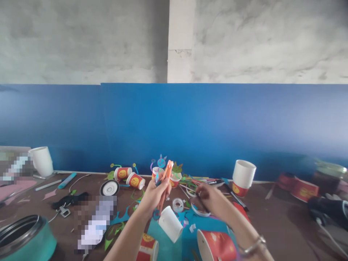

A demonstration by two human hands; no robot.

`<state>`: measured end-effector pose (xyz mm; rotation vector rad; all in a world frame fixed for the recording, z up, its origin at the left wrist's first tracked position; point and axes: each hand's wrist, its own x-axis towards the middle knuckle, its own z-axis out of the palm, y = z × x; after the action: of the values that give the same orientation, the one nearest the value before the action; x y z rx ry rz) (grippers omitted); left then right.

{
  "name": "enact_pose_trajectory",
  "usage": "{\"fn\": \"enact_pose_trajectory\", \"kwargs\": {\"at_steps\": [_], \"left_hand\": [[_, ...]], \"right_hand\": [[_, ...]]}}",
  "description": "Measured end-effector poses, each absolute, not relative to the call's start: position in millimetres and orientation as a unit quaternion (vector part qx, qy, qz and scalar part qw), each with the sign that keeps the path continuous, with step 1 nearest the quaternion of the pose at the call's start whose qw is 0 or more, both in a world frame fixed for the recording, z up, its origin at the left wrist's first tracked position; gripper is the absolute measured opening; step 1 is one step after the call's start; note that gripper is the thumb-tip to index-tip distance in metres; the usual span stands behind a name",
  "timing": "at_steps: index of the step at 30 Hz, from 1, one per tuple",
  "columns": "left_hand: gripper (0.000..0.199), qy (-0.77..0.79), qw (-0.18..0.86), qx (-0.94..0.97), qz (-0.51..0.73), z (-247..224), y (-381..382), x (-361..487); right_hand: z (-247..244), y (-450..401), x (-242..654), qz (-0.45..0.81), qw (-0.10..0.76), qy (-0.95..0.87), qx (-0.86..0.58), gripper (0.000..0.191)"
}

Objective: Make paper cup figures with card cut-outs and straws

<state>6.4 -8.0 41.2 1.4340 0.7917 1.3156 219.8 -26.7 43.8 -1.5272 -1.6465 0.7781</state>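
My left hand [158,188] is closed around a bundle of orange strips [167,174], held upright over the middle of the table. My right hand [208,195] has its fingers pinched on a thin dark stick-like tool [201,203], partly blurred. Below and between the hands lie a tape roll [178,205] and a tipped white paper cup [170,224] on blue paper [187,241]. Under my right hand sits a round white-rimmed lid or dish [200,211]. Just behind my left hand stand red-and-white cups with paper figures, one a blue animal head [161,162].
Stacked white cups [244,174] stand at the back right, another stack [42,161] at the far left. A teal pot [27,237] is at the front left. Red cups [216,244] lie in front; paper scraps and pens are scattered around. A blue partition [174,123] runs behind.
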Motion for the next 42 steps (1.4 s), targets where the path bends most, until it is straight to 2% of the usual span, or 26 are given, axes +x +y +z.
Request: {"fn": "enact_pose_trajectory", "kwargs": {"at_steps": [1, 3, 8, 10, 12, 14, 15, 16, 19, 22, 27, 32, 35, 39, 42], "left_hand": [[0.024, 0.305, 0.542, 0.566, 0.541, 40, -9, 11], [0.026, 0.270, 0.600, 0.534, 0.531, 37, -12, 17], [0.031, 0.260, 0.637, 0.505, 0.521, 31, -16, 27], [0.033, 0.276, 0.630, 0.502, 0.525, 29, -16, 29], [0.032, 0.291, 0.610, 0.508, 0.533, 27, -16, 31], [0.030, 0.307, 0.590, 0.516, 0.539, 25, -16, 32], [0.030, 0.315, 0.585, 0.518, 0.539, 25, -16, 33], [0.031, 0.324, 0.583, 0.517, 0.536, 24, -17, 35], [0.035, 0.347, 0.586, 0.520, 0.516, 25, -21, 42], [0.037, 0.329, 0.581, 0.549, 0.502, 26, -24, 48], [0.024, 0.357, 0.480, 0.614, 0.514, 23, -15, 43], [0.018, 0.411, 0.426, 0.600, 0.538, 25, -3, 24], [0.023, 0.442, 0.390, 0.547, 0.595, 30, -5, 22], [0.021, 0.400, 0.386, 0.580, 0.595, 32, -12, 28], [0.018, 0.379, 0.360, 0.609, 0.597, 31, -15, 29]], "right_hand": [[33, -24, 214, 0.259, 0.286, -0.681, -0.623, 0.022], [11, -20, 201, 0.184, 0.173, -0.733, -0.632, 0.020], [-20, -15, 192, 0.198, 0.115, -0.741, -0.631, 0.024], [-21, -10, 199, 0.271, 0.090, -0.731, -0.620, 0.034], [-18, -5, 205, 0.402, 0.122, -0.691, -0.588, 0.037], [-10, -2, 207, 0.498, 0.220, -0.636, -0.546, 0.024], [-4, -3, 206, 0.510, 0.280, -0.616, -0.531, 0.019], [2, -5, 203, 0.503, 0.337, -0.606, -0.515, 0.022], [21, -15, 188, 0.523, 0.473, -0.584, -0.402, 0.039], [29, -22, 175, 0.531, 0.532, -0.571, -0.330, 0.039], [26, -21, 170, 0.403, 0.580, -0.597, -0.381, 0.032], [30, -20, 175, 0.364, 0.601, -0.562, -0.437, 0.040], [32, -24, 173, 0.375, 0.568, -0.601, -0.419, 0.040], [32, -31, 164, 0.381, 0.492, -0.670, -0.404, 0.042], [30, -35, 158, 0.378, 0.479, -0.672, -0.420, 0.043]]}}
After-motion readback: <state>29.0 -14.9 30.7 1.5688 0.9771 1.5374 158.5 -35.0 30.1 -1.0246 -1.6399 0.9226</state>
